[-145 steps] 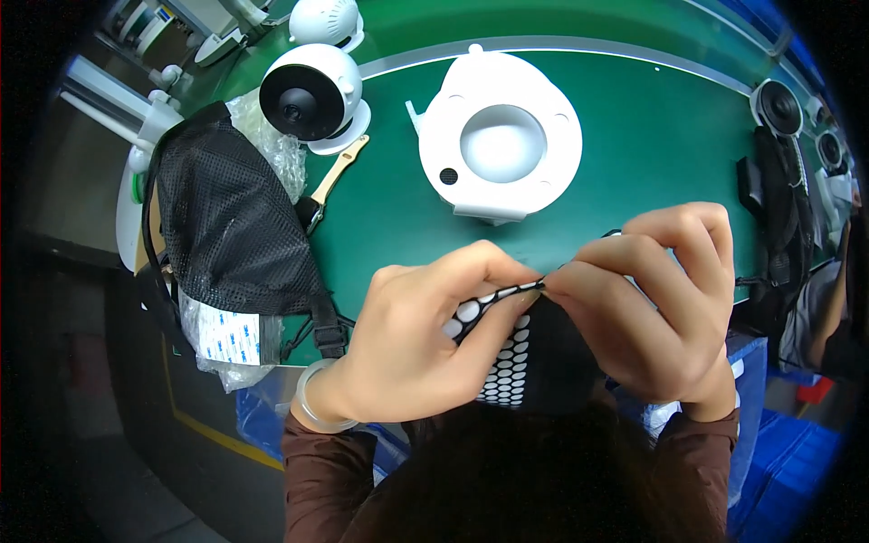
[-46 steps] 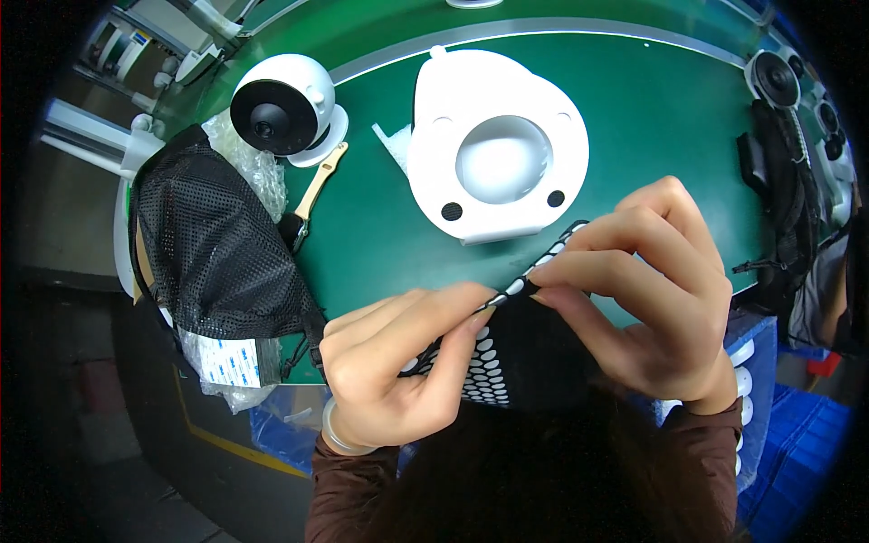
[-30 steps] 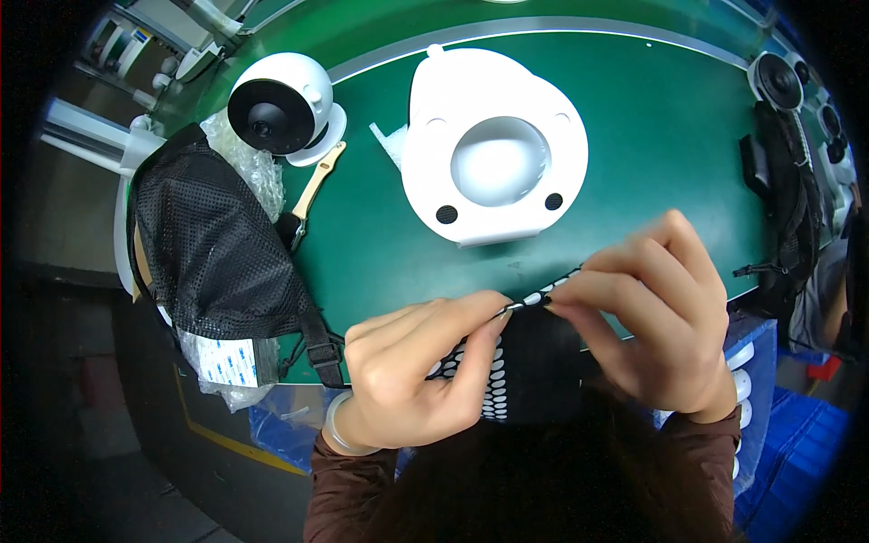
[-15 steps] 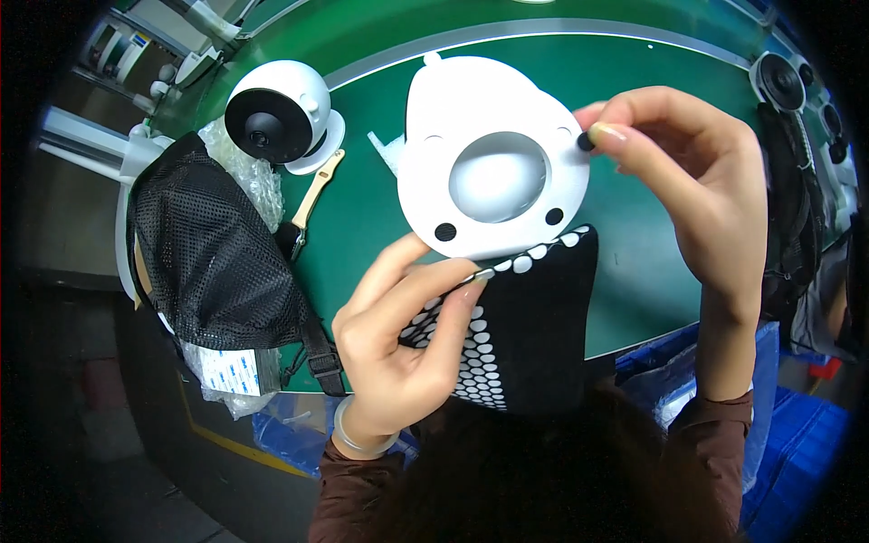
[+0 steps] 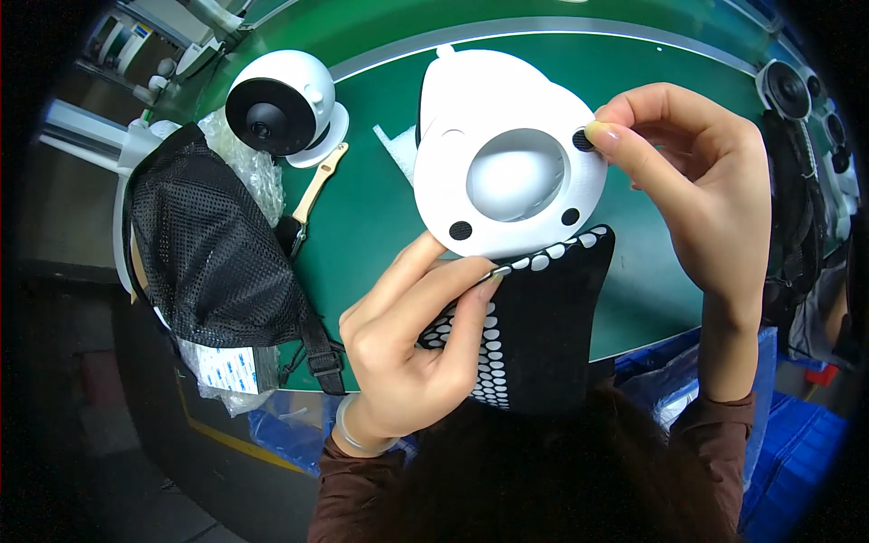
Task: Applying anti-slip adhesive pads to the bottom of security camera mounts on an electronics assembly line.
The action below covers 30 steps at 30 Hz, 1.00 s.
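Note:
In front of me is a white rounded device (image 5: 493, 86) with its ring-shaped base facing up, a round recess (image 5: 514, 176) in the middle. Two black round pads (image 5: 461, 231) are stuck on the base's near side. My right hand (image 5: 692, 167) pinches another black round pad (image 5: 582, 140) between thumb and index finger, against the base's upper right. Between thumb and fingers, my left hand (image 5: 412, 339) grips the edge of a black sheet of round stickers (image 5: 552, 335) with rows of white circles. Its fingertips also reach the near edge of the device.
A white ball-shaped camera (image 5: 281, 104) stands at the far left, near a watch with a beige strap (image 5: 321, 185). Left of it lie bubble wrap (image 5: 249, 163) and a black mesh bag (image 5: 213, 244). Blue crates (image 5: 797, 462) stand below right; black straps and cameras (image 5: 783, 90) line the right.
The device and black sheet have shifted slightly right with my left hand. The pad in my right fingers, edge-on before, now lies flatter against the base.

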{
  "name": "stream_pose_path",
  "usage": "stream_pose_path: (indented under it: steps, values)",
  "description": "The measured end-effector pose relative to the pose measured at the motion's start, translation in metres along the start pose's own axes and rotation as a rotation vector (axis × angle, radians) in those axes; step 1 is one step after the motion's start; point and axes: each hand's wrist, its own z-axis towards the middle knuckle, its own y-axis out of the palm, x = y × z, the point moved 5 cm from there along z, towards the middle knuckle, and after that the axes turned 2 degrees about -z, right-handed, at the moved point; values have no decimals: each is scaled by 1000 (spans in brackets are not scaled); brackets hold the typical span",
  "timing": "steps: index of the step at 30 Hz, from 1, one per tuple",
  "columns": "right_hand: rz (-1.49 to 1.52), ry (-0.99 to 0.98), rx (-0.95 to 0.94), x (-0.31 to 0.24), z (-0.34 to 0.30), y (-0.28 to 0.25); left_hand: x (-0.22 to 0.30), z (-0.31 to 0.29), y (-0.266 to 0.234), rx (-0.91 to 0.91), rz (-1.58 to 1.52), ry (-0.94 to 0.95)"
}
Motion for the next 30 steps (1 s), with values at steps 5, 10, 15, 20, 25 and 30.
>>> stream_pose_path:
  steps: [5,10,15,20,25,30]
  values:
    - [-56,-54,24,-2,-1,3,0,0,0,2,3,8]
    - [-131,-102,-59,-10,-3,-5,2,-2,-2,4,-8,-15]
    - [-153,-329,78,-10,-21,-20,6,-8,-13,-3,38,-120]
    - [-269,-466,-105,-20,-45,-2,6,-10,-16,-63,-26,-119]
    - [-240,-440,-109,-10,-47,5,9,-9,-18,-54,-35,-96]
    - [-265,-470,-75,-18,-47,4,10,-8,-18,-58,-39,-74]
